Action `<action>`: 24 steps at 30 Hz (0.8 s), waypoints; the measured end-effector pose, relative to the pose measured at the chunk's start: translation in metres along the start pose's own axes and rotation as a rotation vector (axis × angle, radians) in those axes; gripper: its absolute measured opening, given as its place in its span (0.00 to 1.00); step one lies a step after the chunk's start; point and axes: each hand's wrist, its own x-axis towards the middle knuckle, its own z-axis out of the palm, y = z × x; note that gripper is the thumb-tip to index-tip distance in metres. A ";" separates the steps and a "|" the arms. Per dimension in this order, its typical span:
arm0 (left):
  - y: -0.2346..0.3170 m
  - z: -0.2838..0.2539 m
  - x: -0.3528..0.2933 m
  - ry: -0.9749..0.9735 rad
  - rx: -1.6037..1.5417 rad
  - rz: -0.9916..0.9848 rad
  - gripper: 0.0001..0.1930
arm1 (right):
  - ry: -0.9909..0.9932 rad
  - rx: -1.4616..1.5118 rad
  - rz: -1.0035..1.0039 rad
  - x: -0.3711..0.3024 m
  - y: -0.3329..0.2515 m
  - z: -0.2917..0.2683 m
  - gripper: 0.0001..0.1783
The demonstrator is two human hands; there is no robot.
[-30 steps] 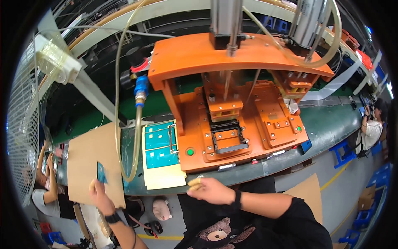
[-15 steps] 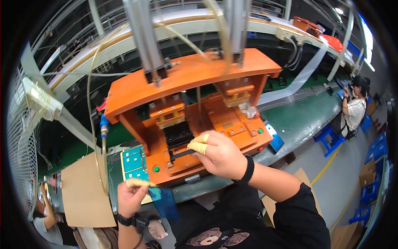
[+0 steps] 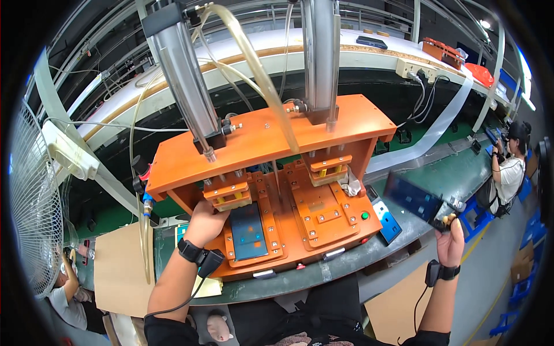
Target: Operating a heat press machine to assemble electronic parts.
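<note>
An orange two-station press (image 3: 271, 130) stands on the bench in front of me. In its left fixture lies a dark, glossy phone-sized panel (image 3: 249, 232). My left hand (image 3: 208, 224) reaches to the far left side of that panel, beneath the left press head (image 3: 228, 193); its fingertips are hidden there. Off to the right, my right hand (image 3: 450, 242) is raised, its fingers closed on the near end of a dark rectangular phone-like panel (image 3: 411, 197) held tilted in the air. The right fixture (image 3: 323, 216) holds no panel.
A blue-and-silver phone-like piece (image 3: 385, 222) lies right of the press. A brown cardboard sheet (image 3: 124, 265) and a fan (image 3: 40, 202) are at the left. Metal air cylinders (image 3: 320, 57) rise above the press. Another person (image 3: 508, 161) works at the far right.
My right hand has moved from the left fixture out to the right and now holds the dark panel. My left hand, earlier holding a blue film low at left, has moved up to the fixture.
</note>
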 end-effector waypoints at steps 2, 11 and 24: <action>-0.018 0.001 0.009 0.166 0.421 0.187 0.16 | 0.046 0.002 0.067 0.027 0.021 -0.034 0.12; -0.046 -0.008 0.043 0.090 0.256 0.340 0.22 | 0.122 0.076 0.392 0.197 0.158 -0.027 0.10; -0.055 0.001 0.038 -0.237 -2.499 -0.366 0.31 | -0.318 -0.806 0.541 0.294 0.243 0.099 0.22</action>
